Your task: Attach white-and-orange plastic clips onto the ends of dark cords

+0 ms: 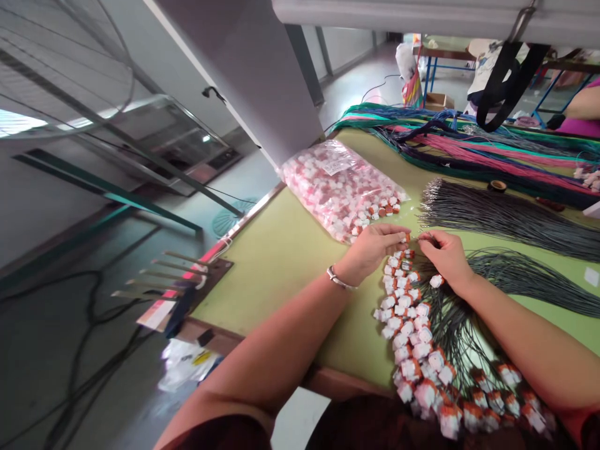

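Observation:
My left hand (373, 251) pinches a small white-and-orange connector (405, 237) between thumb and fingertips. Just to its right, my right hand (444, 255) is closed on the end of a dark wire (425, 237), whose tip points at the connector; I cannot tell whether the two touch. Below both hands lies a long pile of white-and-orange connectors (407, 325) with dark wires (452, 319) running from them, curving down to the table's near edge. Beyond my left hand rests a clear plastic bag (335, 181) full of the same connectors, several spilling from its mouth.
A bundle of dark wires (506, 215) with bare metal ends lies right, near a roll of black tape (497, 185). Green, pink and blue cables (450, 140) stretch across the back. A pronged rack (187, 284) sits at the table's left edge. Another person (584, 109) is at far right.

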Demonstrator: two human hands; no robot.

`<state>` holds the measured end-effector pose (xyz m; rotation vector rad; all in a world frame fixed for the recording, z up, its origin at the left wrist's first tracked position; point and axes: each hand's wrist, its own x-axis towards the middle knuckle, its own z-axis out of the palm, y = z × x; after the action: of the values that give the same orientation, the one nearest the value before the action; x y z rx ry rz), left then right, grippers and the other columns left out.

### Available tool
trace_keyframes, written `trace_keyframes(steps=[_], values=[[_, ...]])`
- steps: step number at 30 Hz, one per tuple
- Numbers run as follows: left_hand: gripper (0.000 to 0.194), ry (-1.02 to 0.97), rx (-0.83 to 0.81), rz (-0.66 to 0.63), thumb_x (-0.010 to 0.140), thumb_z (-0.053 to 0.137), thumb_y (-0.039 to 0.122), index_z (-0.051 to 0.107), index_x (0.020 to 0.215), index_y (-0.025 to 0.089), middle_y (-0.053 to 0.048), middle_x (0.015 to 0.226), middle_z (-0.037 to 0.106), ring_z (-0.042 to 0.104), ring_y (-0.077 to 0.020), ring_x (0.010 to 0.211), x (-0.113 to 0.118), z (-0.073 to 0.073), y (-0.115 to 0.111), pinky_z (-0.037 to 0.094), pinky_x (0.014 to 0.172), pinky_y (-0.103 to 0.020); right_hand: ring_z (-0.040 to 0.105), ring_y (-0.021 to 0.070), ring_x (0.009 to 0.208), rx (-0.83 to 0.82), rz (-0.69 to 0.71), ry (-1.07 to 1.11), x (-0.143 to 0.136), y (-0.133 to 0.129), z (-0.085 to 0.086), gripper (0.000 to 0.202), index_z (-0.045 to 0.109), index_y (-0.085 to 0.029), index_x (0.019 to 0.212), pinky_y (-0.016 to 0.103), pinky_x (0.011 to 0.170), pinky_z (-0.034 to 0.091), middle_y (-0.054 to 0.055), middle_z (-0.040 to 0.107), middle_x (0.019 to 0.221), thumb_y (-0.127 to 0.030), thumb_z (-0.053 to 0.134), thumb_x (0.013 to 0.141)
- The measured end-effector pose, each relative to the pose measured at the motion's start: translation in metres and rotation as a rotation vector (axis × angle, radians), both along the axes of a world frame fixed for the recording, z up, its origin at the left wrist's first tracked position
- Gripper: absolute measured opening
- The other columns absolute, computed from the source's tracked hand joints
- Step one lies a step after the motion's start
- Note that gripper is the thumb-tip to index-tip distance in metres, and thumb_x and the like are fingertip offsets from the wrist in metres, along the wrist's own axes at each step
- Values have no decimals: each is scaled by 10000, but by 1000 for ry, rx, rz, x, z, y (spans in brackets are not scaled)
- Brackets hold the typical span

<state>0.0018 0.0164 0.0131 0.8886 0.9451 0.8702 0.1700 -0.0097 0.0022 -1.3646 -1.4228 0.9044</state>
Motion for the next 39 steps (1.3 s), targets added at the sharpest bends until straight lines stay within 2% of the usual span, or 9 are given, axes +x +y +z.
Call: trace_keyframes(steps=[6, 14, 16, 19, 22, 25, 28, 32, 39], values=[[120, -178, -116, -49, 795, 617, 57, 718, 859, 59, -68, 729, 695, 635, -79, 617, -1, -7, 3, 517, 671, -187, 376, 106, 545, -51, -1, 0, -1, 1, -1, 172, 586, -170, 558, 242, 524, 299, -34, 451, 517, -302, 517, 644], [100, -150, -89, -108, 751, 692, 118, 734, 839, 95, -58, 707, 697, 616, -79, 617, -1, -8, 2, 511, 649, -198, 340, 108, 532, -82, 23, -38, -1, 1, 0, 164, 548, -184, 522, 250, 512, 276, -32, 414, 500, -285, 487, 635], [111, -84, -25, -110, 728, 719, 155, 733, 827, 106, -43, 678, 689, 601, -79, 586, -2, -7, 3, 505, 613, -203, 319, 104, 519, -93, 43, -32, -1, 1, 0, 166, 509, -191, 495, 250, 499, 255, -38, 376, 484, -283, 483, 631], [105, 111, 190, -100, 693, 744, 184, 725, 783, 132, -20, 653, 681, 583, -80, 569, -2, -6, 3, 490, 581, -204, 303, 98, 509, -109, 87, -39, 1, 2, -1, 174, 458, -196, 467, 247, 490, 236, -43, 344, 473, -275, 480, 620], [65, 223, 373, -104, 686, 738, 181, 709, 730, 143, -21, 673, 685, 593, -90, 611, -1, -3, 2, 490, 604, -211, 334, 98, 513, -150, 139, -20, 3, 4, -3, 162, 498, -189, 490, 239, 496, 258, -43, 379, 479, -285, 492, 621], [58, 195, 428, -81, 706, 713, 191, 690, 717, 138, -17, 655, 667, 582, -89, 598, 1, -2, 0, 487, 601, -218, 356, 98, 513, -190, 170, 7, 4, 5, -4, 156, 552, -181, 534, 236, 502, 278, -44, 418, 490, -298, 501, 623], [53, 268, 471, -82, 703, 711, 181, 691, 709, 132, -22, 653, 664, 580, -90, 596, 1, -1, 1, 474, 581, -213, 353, 95, 505, -180, 168, 6, 4, 4, -2, 165, 539, -181, 520, 234, 497, 277, -45, 419, 484, -305, 503, 623], [31, 311, 404, -138, 714, 697, 164, 692, 711, 134, -12, 598, 655, 573, -80, 548, -1, -1, 3, 460, 539, -197, 368, 94, 499, -153, 178, -47, 2, 4, 0, 149, 559, -175, 523, 229, 494, 282, -44, 446, 474, -274, 487, 608], [132, 183, 219, -166, 665, 771, 212, 683, 692, 117, -19, 582, 662, 580, -78, 526, 6, -9, 2, 471, 536, -196, 304, 81, 481, -133, 164, -129, 3, 4, -2, 160, 475, -188, 475, 228, 460, 229, -55, 368, 447, -269, 499, 610]])
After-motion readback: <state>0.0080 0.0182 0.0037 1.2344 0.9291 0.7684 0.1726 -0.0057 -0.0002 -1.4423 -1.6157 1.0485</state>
